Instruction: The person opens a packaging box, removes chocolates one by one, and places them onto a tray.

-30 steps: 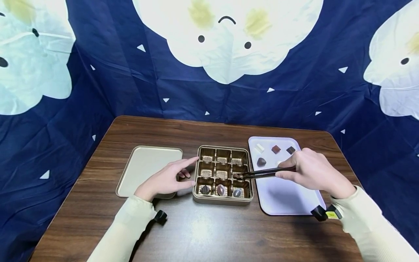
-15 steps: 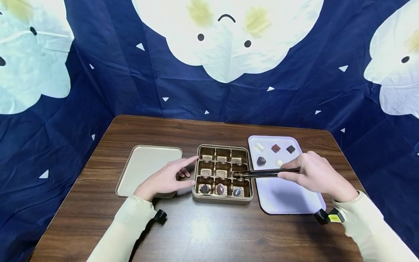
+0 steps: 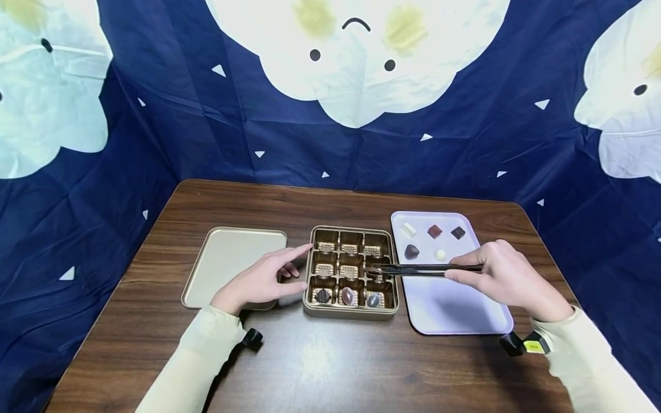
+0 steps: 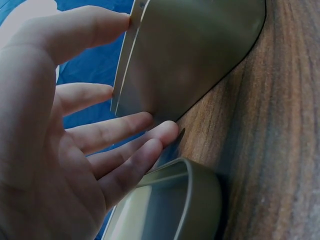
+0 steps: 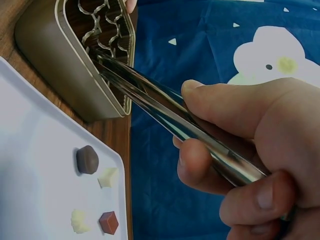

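Note:
A gold tin box (image 3: pixel 351 314) with a nine-cell gold insert sits mid-table. Its front row holds a striped dark chocolate (image 3: pixel 323 295), a pinkish-brown oval chocolate (image 3: pixel 348 296) and a grey oval one (image 3: pixel 374 300). My left hand (image 3: pixel 263 278) is spread along the box's left side, thumb and index fingertips at the rim. In the left wrist view, the other fingers extend beside the box wall (image 4: pixel 200 40). My right hand (image 3: pixel 501 281) grips dark shiny tongs (image 5: pixel 165 107) between thumb and fingers. Their tips reach into the middle row's right cell, where their contents are largely hidden.
A lavender tray (image 3: pixel 454 312) right of the box carries several chocolates, among them a red-brown one (image 3: pixel 435 231), a dark square (image 3: pixel 458 232) and a dark rounded one (image 3: pixel 411 252). The gold lid (image 3: pixel 227 264) lies left, partly under my left hand in the head view.
My right hand has shifted a little to the right with the tongs, whose tips stay at the middle row's right cell. The left hand keeps its place at the box.

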Available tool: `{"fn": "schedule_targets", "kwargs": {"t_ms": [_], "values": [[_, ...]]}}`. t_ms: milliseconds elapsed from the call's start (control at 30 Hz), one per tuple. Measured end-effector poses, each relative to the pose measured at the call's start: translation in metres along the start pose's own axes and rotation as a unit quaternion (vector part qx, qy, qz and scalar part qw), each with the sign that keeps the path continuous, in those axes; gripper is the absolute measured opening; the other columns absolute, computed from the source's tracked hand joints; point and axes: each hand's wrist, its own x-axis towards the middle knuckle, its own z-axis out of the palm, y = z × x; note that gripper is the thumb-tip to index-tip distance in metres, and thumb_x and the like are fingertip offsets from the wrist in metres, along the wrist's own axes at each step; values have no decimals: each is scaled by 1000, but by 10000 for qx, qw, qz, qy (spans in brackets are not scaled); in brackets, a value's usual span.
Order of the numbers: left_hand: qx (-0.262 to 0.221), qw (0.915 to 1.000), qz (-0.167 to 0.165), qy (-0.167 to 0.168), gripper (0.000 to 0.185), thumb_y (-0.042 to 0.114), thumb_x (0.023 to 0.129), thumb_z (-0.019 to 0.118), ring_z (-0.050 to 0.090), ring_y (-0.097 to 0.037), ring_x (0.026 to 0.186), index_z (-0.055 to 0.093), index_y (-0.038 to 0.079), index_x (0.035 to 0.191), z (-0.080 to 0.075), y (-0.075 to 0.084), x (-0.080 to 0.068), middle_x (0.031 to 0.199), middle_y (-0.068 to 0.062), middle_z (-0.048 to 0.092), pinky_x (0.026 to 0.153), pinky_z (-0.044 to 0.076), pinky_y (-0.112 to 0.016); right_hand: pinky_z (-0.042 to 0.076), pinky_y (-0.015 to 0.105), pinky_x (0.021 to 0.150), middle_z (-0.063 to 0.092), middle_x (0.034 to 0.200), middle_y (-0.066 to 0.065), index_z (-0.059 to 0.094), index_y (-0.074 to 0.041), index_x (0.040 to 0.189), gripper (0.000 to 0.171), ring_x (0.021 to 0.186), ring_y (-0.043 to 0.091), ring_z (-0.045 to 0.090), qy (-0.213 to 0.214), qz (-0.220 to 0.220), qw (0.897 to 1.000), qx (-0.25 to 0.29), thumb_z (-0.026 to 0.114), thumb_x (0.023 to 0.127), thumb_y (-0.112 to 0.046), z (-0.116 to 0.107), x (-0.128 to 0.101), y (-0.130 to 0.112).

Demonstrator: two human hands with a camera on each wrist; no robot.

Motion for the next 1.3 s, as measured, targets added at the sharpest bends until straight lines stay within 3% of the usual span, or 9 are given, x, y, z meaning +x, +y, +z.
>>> {"fn": "schedule_targets", "kwargs": {"t_ms": [567, 833, 933, 1100, 1200, 1300], "values": [[-5, 10000, 11, -36, 87, 24, 92, 82, 70, -18, 98, 37, 11, 164, 0, 0, 0, 147, -11, 57, 93, 61, -34, 27, 14, 38, 59, 64, -26, 85, -26, 87, 12, 47, -13, 33, 112, -242, 9993, 244, 88, 85, -14, -6, -4, 0], [-28, 10000, -14, -47, 88, 25, 92, 82, 70, -18, 98, 36, 12, 165, 1, -2, -1, 148, -10, 57, 93, 60, -34, 30, 15, 39, 75, 78, -16, 87, -19, 94, 16, 48, -11, 38, 421, -170, 9988, 184, 91, 80, -12, -20, -8, -1], [-54, 10000, -5, -36, 88, 24, 91, 83, 70, -18, 97, 36, 11, 164, 1, -2, -1, 148, -10, 57, 93, 60, -34, 28, 15, 38, 75, 75, -14, 87, -16, 96, 19, 45, -12, 33, 581, -108, 9982, 119, 92, 79, -11, -26, -11, 0], [-41, 10000, -10, -46, 88, 24, 91, 83, 70, -17, 97, 36, 11, 165, 0, -1, -1, 149, -10, 56, 93, 60, -33, 24, 16, 34, 58, 55, -24, 87, -13, 97, 22, 40, -13, 25, 770, 35, 9970, 26, 93, 76, -7, -33, -21, 6], [-41, 10000, -22, -53, 88, 25, 91, 82, 69, -17, 97, 36, 11, 165, 0, -1, -1, 149, -10, 56, 93, 60, -33, 24, 16, 34, 49, 49, -27, 87, -12, 96, 23, 38, -14, 25, 884, 79, 9960, -88, 93, 74, -6, -36, -26, 11], [-61, 10000, -25, -36, 88, 24, 91, 83, 70, -18, 97, 36, 11, 165, 0, 0, -1, 149, -10, 56, 93, 60, -34, 24, 16, 35, 50, 50, -27, 87, -13, 95, 23, 38, -14, 24, 975, 160, 9949, -214, 94, 73, -6, -39, -32, 15]]}}
